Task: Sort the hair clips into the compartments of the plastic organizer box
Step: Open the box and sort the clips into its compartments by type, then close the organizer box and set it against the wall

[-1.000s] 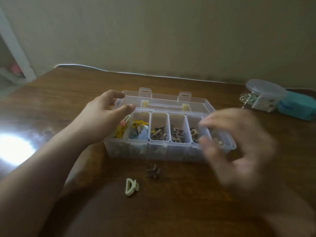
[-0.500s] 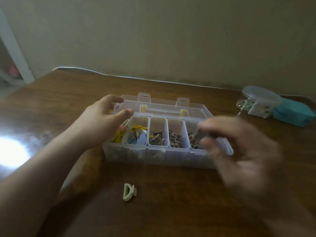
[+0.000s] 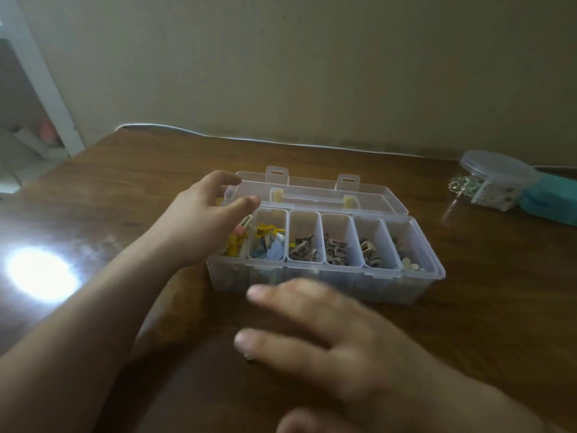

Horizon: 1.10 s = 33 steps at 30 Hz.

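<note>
Head camera is looking down at your clear plastic organizer box (image 3: 327, 285) sitting mid-table, with its lid (image 3: 315, 192) lying open toward twelve o'clock. Your left hand (image 3: 199, 226) is resting over the box's nine o'clock end, fingers loosely curled around that corner, thumb lying along the rim; whether it is pinching any clip there you cannot tell. Under that hand, yellow hair clips (image 3: 235, 245) are sitting in the leftmost compartment. Moving toward three o'clock, the next compartment is holding blue and yellow clips (image 3: 270, 245), then come brown clips (image 3: 301, 250), more brown clips (image 3: 335, 250), tan and brown clips (image 3: 370, 251), and pale cream clips (image 3: 410, 265) at the three o'clock end. Your right hand (image 3: 337, 345) is hovering blurred over the wooden table (image 3: 93, 195) at six o'clock from the box, fingers spread and fairly straight, pointing toward nine o'clock, holding nothing you can see. At two o'clock, well apart from the box, a small clear lidded container (image 3: 496, 179) is sitting just beside a teal case (image 3: 552, 201).
</note>
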Each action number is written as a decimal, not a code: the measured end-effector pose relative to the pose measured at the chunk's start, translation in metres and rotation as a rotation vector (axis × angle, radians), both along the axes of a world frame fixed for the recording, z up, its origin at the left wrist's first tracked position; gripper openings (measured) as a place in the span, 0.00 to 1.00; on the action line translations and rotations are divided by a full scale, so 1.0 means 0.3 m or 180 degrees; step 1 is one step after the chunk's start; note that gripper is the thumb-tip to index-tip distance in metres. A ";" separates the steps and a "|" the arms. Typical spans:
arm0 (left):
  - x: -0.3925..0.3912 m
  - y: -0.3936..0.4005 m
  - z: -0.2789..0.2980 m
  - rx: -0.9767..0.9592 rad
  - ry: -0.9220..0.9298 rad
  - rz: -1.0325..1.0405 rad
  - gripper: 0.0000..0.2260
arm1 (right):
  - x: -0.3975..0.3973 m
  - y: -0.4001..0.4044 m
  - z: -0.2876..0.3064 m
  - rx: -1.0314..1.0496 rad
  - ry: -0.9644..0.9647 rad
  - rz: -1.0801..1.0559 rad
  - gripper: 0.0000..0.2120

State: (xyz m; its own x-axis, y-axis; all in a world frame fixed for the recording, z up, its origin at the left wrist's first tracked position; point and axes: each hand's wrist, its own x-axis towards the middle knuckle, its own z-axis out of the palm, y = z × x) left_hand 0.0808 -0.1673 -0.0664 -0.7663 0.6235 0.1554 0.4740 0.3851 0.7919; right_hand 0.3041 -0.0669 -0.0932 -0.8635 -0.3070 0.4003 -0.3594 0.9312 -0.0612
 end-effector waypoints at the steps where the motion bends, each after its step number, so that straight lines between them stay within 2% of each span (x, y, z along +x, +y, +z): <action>1: 0.000 0.000 0.000 0.0008 0.0001 0.0001 0.23 | -0.004 -0.003 -0.027 0.0288 -0.0192 0.0031 0.24; 3: 0.002 0.001 0.002 0.0009 -0.0002 -0.0001 0.23 | -0.008 0.003 -0.056 0.0435 -0.0409 0.0062 0.21; 6: 0.005 0.004 0.003 0.0007 0.0021 -0.0032 0.24 | -0.005 0.013 -0.029 -0.0184 -0.0425 0.0254 0.11; 9: 0.006 0.003 0.006 0.0066 -0.0046 -0.0033 0.24 | 0.023 0.046 0.032 -0.0540 0.0204 0.0186 0.10; 12: 0.007 0.003 0.004 0.0095 -0.0073 -0.0016 0.24 | 0.067 0.137 0.097 -0.1344 0.1173 -0.0627 0.11; 14: 0.006 0.002 0.003 0.0100 -0.0069 -0.0032 0.24 | 0.082 0.203 0.116 -0.1417 0.1636 -0.1299 0.10; 16: 0.007 0.004 0.005 0.0104 -0.0107 -0.0049 0.24 | 0.084 0.248 0.110 -0.1359 0.1572 -0.1678 0.09; 20: 0.008 0.003 0.007 0.0150 -0.0197 -0.0089 0.24 | 0.071 0.294 0.087 -0.1324 0.0836 -0.2163 0.09; 22: 0.008 0.004 0.005 0.0195 -0.0234 -0.0082 0.23 | 0.071 0.310 0.091 -0.1281 0.0760 -0.2135 0.12; 25: 0.003 0.007 0.000 0.0309 -0.0317 -0.0077 0.22 | 0.074 0.341 0.102 -0.1905 0.1016 -0.2118 0.19; 29: 0.003 0.012 -0.002 0.0515 -0.0534 -0.0096 0.20 | 0.051 0.377 0.059 -0.2954 0.0099 -0.2238 0.44; 31: -0.004 0.011 0.000 0.0700 -0.0689 0.0000 0.19 | 0.039 0.378 0.042 -0.3377 -0.0191 -0.2116 0.50; 33: -0.010 0.006 0.010 0.1051 -0.1046 0.0109 0.16 | 0.035 0.376 0.048 -0.3823 -0.0200 -0.1917 0.52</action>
